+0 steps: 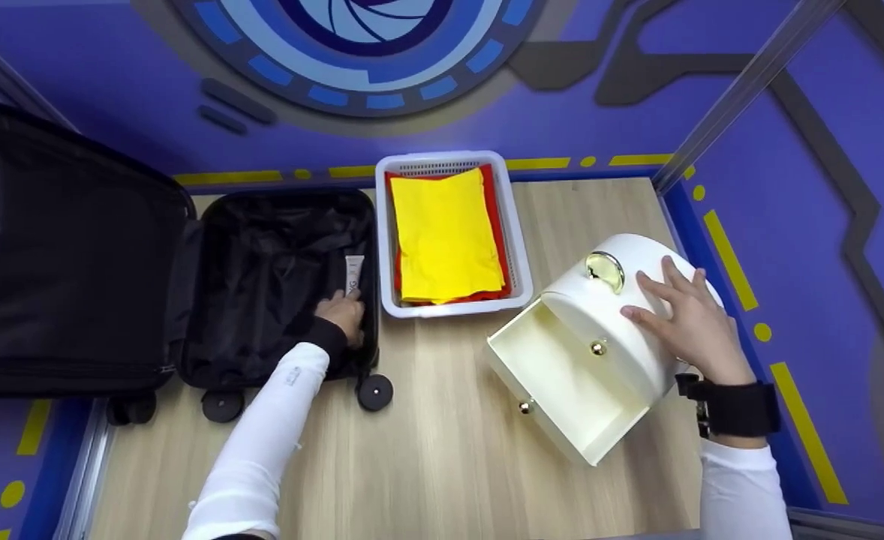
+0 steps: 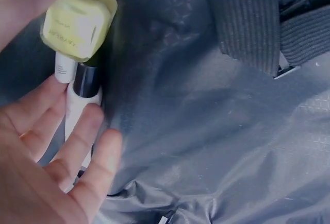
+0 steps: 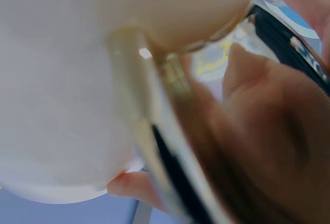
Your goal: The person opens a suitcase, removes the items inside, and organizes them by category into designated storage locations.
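My left hand (image 1: 343, 315) is down inside the black suitcase (image 1: 269, 285), by its right wall. In the left wrist view its thumb and fingers hold a small yellow square-sided bottle (image 2: 80, 20) with a white cap. Behind those fingers lies a white tube (image 2: 77, 110) with a black cap; the head view shows the tube's flat end up. My right hand (image 1: 693, 326) rests with spread fingers on the rounded top of a cream drawer box (image 1: 644, 270). Its lower drawer (image 1: 569, 375) is pulled out. A shiny gold piece (image 3: 160, 126) fills the right wrist view's middle.
A white basket (image 1: 453, 309) with folded yellow cloth (image 1: 449, 232) over red cloth stands between suitcase and drawer box. The suitcase lid (image 1: 59, 262) lies open at the left. Purple panels (image 1: 825, 262) border the wooden table (image 1: 427, 450) at the back and right.
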`<act>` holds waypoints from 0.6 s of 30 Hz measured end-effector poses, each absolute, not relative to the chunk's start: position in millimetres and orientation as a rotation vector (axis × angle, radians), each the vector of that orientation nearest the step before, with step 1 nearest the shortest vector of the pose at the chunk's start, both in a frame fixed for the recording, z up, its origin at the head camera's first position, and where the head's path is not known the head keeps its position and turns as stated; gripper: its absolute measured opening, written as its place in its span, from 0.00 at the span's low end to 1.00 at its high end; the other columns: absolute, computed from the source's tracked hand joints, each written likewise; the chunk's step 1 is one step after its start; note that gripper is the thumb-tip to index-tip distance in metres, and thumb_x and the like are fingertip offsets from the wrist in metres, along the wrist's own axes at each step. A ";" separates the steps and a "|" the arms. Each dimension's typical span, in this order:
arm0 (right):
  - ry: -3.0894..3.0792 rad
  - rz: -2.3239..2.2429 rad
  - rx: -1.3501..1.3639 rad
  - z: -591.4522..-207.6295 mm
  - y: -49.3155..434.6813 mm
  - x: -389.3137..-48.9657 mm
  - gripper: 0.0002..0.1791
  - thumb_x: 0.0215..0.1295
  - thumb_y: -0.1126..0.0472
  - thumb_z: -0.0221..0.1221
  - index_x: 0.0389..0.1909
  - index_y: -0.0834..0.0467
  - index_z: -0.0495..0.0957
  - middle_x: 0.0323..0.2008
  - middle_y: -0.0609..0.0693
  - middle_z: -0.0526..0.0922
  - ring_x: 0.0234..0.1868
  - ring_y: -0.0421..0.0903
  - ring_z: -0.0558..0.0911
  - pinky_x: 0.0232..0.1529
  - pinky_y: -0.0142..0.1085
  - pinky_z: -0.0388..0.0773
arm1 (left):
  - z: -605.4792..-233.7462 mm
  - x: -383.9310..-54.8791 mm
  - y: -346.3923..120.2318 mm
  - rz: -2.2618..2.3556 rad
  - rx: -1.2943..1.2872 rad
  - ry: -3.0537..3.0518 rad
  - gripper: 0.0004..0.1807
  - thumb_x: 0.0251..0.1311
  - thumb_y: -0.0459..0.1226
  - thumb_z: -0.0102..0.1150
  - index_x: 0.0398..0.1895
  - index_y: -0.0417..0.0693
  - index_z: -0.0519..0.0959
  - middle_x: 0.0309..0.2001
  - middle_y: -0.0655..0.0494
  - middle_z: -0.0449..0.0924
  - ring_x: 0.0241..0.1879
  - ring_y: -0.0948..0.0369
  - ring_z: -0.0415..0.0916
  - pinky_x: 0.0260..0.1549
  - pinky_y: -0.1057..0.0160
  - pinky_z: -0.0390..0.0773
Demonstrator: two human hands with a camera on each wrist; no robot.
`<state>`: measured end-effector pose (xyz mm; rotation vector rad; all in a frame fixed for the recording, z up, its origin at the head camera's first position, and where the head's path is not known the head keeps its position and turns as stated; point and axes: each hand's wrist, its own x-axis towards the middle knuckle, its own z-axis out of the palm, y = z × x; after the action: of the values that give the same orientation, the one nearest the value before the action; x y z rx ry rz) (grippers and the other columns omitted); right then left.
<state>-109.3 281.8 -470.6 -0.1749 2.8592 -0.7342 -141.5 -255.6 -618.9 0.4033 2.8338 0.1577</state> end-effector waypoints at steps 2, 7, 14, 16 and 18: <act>2.858 -0.733 -0.173 -470.6 281.7 -109.6 0.44 0.67 0.32 0.61 0.76 0.54 0.68 0.82 0.63 0.48 0.77 0.78 0.38 0.52 0.88 0.48 | -620.4 -141.9 -255.7 0.157 0.395 2.829 0.22 0.44 0.39 0.78 0.42 0.34 0.85 0.61 0.38 0.78 0.54 0.37 0.74 0.44 0.38 0.79; 2.869 -0.731 -0.180 -471.4 281.5 -109.7 0.44 0.68 0.33 0.62 0.76 0.54 0.68 0.82 0.63 0.49 0.77 0.78 0.39 0.52 0.87 0.49 | -616.7 -144.7 -259.7 0.246 0.353 2.792 0.32 0.38 0.39 0.81 0.49 0.34 0.83 0.60 0.38 0.78 0.55 0.36 0.75 0.46 0.36 0.80; 2.887 -0.725 -0.200 -471.9 281.6 -109.4 0.43 0.68 0.33 0.62 0.75 0.55 0.69 0.81 0.65 0.50 0.76 0.80 0.41 0.52 0.87 0.52 | -594.0 -153.3 -271.0 0.763 0.170 2.627 0.41 0.45 0.39 0.77 0.66 0.39 0.74 0.57 0.38 0.81 0.53 0.43 0.80 0.55 0.45 0.78; 2.889 -0.723 -0.198 -472.0 281.7 -109.5 0.43 0.68 0.33 0.62 0.75 0.55 0.69 0.81 0.65 0.50 0.76 0.80 0.41 0.52 0.86 0.52 | -585.3 -155.2 -272.8 0.933 0.129 2.592 0.42 0.48 0.39 0.75 0.69 0.37 0.71 0.54 0.38 0.82 0.49 0.47 0.80 0.53 0.50 0.78; 2.887 -0.723 -0.199 -472.3 281.5 -109.7 0.43 0.68 0.33 0.62 0.75 0.55 0.69 0.81 0.65 0.50 0.76 0.80 0.41 0.53 0.86 0.52 | -576.1 -156.4 -273.3 1.113 0.079 2.554 0.42 0.51 0.36 0.74 0.71 0.37 0.68 0.53 0.39 0.80 0.43 0.51 0.80 0.48 0.56 0.79</act>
<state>-109.7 281.5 -472.3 -0.1987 2.8867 -0.7227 -156.4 -273.3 -576.1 0.0786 2.5542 1.1129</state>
